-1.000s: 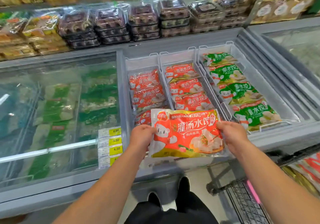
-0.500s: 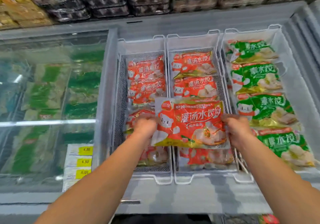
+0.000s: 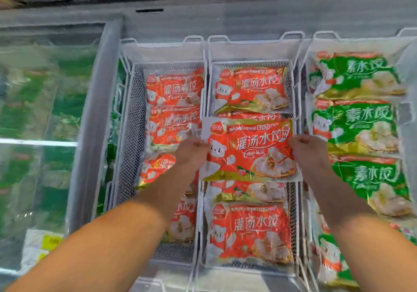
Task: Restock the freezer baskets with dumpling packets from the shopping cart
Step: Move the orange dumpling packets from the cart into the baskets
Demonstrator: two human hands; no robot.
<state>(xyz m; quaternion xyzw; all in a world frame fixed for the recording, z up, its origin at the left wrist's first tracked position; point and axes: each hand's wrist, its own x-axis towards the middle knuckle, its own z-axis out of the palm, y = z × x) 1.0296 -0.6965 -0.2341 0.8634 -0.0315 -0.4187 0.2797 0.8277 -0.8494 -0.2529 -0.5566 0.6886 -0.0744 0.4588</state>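
From the head camera, the left hand (image 3: 191,154) and right hand (image 3: 308,152) each pinch a side edge of a red dumpling packet (image 3: 249,150), fingers curled round it, holding it flat over the middle basket (image 3: 252,48) — above the packets already lying there, about midway between its far and near rims. The risk: it looks wider than the gap — a corner may catch the wire rim and leave it tilted.

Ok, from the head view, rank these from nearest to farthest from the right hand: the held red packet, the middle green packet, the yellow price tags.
1. Held red packet: gripped by the right hand at its right edge.
2. Middle green packet: just right of that hand, in the right basket.
3. Yellow price tags: far left, under the closed glass lid.
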